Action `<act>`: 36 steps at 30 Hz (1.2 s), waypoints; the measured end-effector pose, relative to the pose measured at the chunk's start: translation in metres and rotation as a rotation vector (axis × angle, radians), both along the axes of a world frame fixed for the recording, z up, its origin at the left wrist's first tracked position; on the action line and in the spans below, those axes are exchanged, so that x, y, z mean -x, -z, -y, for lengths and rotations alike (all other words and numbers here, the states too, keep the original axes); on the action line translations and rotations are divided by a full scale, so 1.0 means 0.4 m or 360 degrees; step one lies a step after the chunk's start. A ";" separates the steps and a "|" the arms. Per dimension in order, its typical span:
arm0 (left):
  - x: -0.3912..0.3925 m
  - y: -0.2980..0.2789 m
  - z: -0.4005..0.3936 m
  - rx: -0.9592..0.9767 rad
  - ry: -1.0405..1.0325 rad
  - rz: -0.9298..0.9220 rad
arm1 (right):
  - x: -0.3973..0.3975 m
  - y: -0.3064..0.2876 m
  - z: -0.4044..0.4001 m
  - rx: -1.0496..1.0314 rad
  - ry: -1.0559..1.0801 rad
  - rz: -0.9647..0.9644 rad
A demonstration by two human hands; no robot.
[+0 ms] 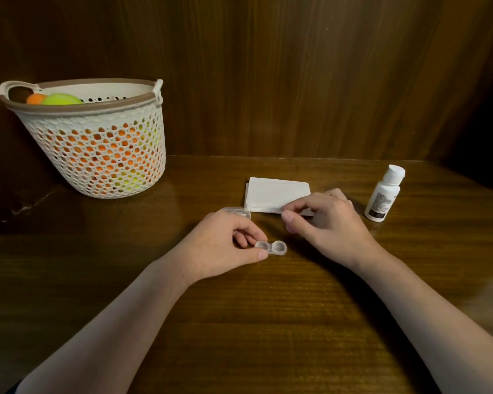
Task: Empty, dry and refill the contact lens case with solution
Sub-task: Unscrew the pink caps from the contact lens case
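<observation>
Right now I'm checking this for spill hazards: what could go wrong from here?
1. The left hand pinches only one end of the open lens case, so it could tip or skid on the table.
2. The right hand is pinching the tissue stack; several sheets may come away together.
3. The bottle stands just beside that hand, so a sideways sweep might knock it over.

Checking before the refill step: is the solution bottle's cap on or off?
On. The solution bottle stands upright on the table with its white cap in place, untouched by either hand.
</observation>
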State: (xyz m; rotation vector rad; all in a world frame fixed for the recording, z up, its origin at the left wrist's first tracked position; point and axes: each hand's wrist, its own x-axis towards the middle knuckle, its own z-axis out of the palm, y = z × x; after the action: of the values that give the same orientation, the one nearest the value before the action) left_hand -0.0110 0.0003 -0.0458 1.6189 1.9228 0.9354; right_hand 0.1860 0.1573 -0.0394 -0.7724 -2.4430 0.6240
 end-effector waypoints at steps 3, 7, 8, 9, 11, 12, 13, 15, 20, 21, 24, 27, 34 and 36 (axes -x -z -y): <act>0.005 0.002 0.001 -0.0025 0.0020 -0.0011 | -0.023 -0.012 0.017 0.0055 -0.0247 0.0123; 0.006 0.005 0.002 -0.0054 0.0035 -0.0036 | -0.027 -0.014 0.033 0.0036 -0.0312 0.0364; 0.006 0.005 0.002 -0.0059 0.0039 -0.0040 | -0.025 -0.014 0.033 0.0034 -0.0308 0.0379; 0.007 0.006 0.003 -0.0064 0.0043 -0.0042 | -0.025 -0.013 0.033 0.0028 -0.0300 0.0381; 0.008 0.007 0.004 -0.0077 0.0051 -0.0041 | -0.023 -0.012 0.032 0.0025 -0.0283 0.0366; 0.009 0.007 0.005 -0.0084 0.0055 -0.0041 | -0.022 -0.010 0.032 0.0038 -0.0281 0.0351; 0.009 0.007 0.005 -0.0092 0.0058 -0.0041 | -0.021 -0.008 0.033 0.0054 -0.0282 0.0334; 0.009 0.007 0.008 -0.0107 0.0060 -0.0039 | -0.020 -0.004 0.035 0.0084 -0.0280 0.0311; 0.009 0.005 0.024 -0.0117 0.0055 -0.0038 | -0.024 0.000 0.041 0.0108 -0.0307 0.0293; 0.007 0.005 0.029 -0.0121 0.0053 -0.0037 | -0.025 0.000 0.044 0.0130 -0.0301 0.0293; 0.000 0.002 0.045 -0.0134 0.0031 -0.0046 | -0.022 -0.002 0.058 0.0152 -0.0328 0.0287; -0.007 -0.005 0.068 -0.0136 0.0018 -0.0065 | -0.016 -0.007 0.076 0.0186 -0.0348 0.0277; -0.009 -0.026 0.172 -0.0153 -0.0055 -0.0034 | -0.012 -0.029 0.148 0.0194 -0.0447 0.0239; -0.008 -0.037 0.220 -0.0159 -0.0089 -0.0041 | -0.005 -0.033 0.182 0.0192 -0.0528 0.0188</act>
State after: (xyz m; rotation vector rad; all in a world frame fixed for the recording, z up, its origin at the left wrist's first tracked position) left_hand -0.0076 -0.0876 -0.0308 1.6480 1.9762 1.0533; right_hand 0.1882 0.0845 -0.0260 -0.4610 -2.6881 0.8781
